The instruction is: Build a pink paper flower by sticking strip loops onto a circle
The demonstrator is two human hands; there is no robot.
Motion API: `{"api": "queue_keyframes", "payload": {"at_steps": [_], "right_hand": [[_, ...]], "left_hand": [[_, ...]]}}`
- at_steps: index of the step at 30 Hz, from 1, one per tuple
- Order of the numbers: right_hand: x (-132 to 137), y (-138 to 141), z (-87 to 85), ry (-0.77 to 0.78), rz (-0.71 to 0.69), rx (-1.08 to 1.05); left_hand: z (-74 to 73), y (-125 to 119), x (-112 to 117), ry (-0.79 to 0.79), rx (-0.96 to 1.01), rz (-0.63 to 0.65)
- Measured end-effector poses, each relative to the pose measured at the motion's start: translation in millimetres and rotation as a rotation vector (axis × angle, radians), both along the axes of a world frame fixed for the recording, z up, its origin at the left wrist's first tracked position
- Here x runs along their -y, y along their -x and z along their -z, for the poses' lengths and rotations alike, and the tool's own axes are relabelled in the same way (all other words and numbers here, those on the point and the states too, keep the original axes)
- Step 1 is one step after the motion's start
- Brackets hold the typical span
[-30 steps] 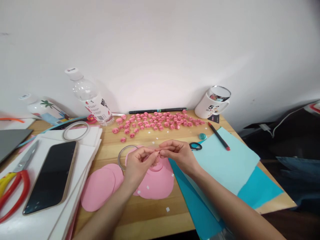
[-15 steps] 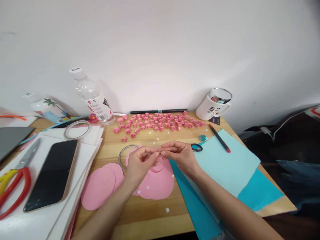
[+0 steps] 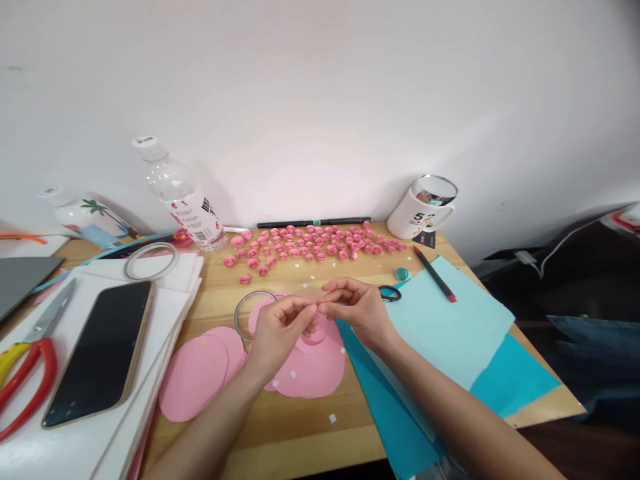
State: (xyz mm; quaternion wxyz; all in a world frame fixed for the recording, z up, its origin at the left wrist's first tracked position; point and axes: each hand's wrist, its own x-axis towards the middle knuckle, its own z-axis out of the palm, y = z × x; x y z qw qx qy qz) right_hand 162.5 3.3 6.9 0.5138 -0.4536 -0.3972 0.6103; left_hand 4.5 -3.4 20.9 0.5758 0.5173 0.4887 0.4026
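Observation:
My left hand (image 3: 281, 331) and my right hand (image 3: 359, 313) meet fingertip to fingertip over the pink paper circles (image 3: 320, 375). Both are closed in a pinch on a small piece of pink paper, mostly hidden by the fingers. Just below the fingertips, curved edges like a cut spiral (image 3: 313, 337) show in the pink paper. A roll of clear tape (image 3: 239, 313) lies beside my left hand, partly under paper. More pink circles (image 3: 193, 377) overlap to the left. Behind the hands are many small rolled pink paper roses (image 3: 320, 248).
Black-handled scissors (image 3: 390, 293), light blue sheets (image 3: 440, 320) and a red-tipped black pen (image 3: 434, 273) lie at right. A mug (image 3: 415, 212) and bottle (image 3: 193, 213) stand by the wall. At left, a phone (image 3: 103, 353) and red-yellow scissors (image 3: 43, 373) rest on white sheets.
The view has shifted slightly, so the table's things sit a little further left. Both hands keep their pinch, with only slight finger movement.

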Motion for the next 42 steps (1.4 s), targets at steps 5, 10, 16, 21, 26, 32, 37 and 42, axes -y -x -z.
{"api": "queue_keyframes", "payload": {"at_steps": [5, 10, 16, 21, 26, 32, 37, 42], "right_hand": [[-0.8, -2.7, -2.6, 0.038, -0.027, -0.023], [-0.5, -2.3, -4.6, 0.041, -0.052, -0.054], [0.9, -0.8, -4.7, 0.064, -0.023, -0.008], [0.7, -0.5, -2.0, 0.044, -0.015, -0.022], [0.4, -0.6, 1.2, 0.024, -0.01, -0.006], [0.4, -1.1, 0.1, 0.011, -0.027, 0.015], [1.4, -0.1, -3.7, 0.021, -0.055, 0.005], [1.4, -0.4, -1.2, -0.014, -0.021, 0.045]], "left_hand": [[-2.6, -0.4, -2.0, -0.001, 0.019, -0.036], [-4.2, 0.1, -2.4, 0.023, 0.028, -0.088], [-5.4, -1.5, -0.5, 0.034, 0.053, -0.093], [-3.2, -2.0, 0.1, 0.006, 0.054, -0.077], [-1.5, -1.4, 0.0, -0.015, 0.04, -0.048], [-2.1, -0.5, 0.6, -0.003, 0.015, -0.027], [-4.3, 0.2, -2.1, 0.007, 0.013, -0.084], [-2.6, -0.1, -3.0, 0.021, 0.006, -0.089]]}}
